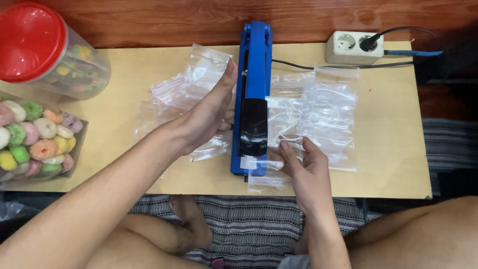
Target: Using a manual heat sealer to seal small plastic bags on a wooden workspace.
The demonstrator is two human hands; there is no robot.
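1. My left hand [206, 117] lies flat with fingers stretched out, gripping nothing, pressing against the left side of the blue heat sealer [253, 94] and resting on a loose pile of clear bags [186, 92].
2. My right hand [303, 167] is partly curled, thumb and fingertips pinching the edge of a clear plastic bag [284, 129] that sticks out from under the sealer's black handle [253, 127].
3. That bag lies across the sealer's right side, near the front edge of the bench [388, 169].
4. More clear bags [331, 117] are spread flat to the right, just beside my right hand.
5. At far left sits a tray of colourful ring snacks [35, 139], with a red-lidded jar [47, 50] behind it.
6. A white power strip [354, 47] sits at the back right, a black plug in it.
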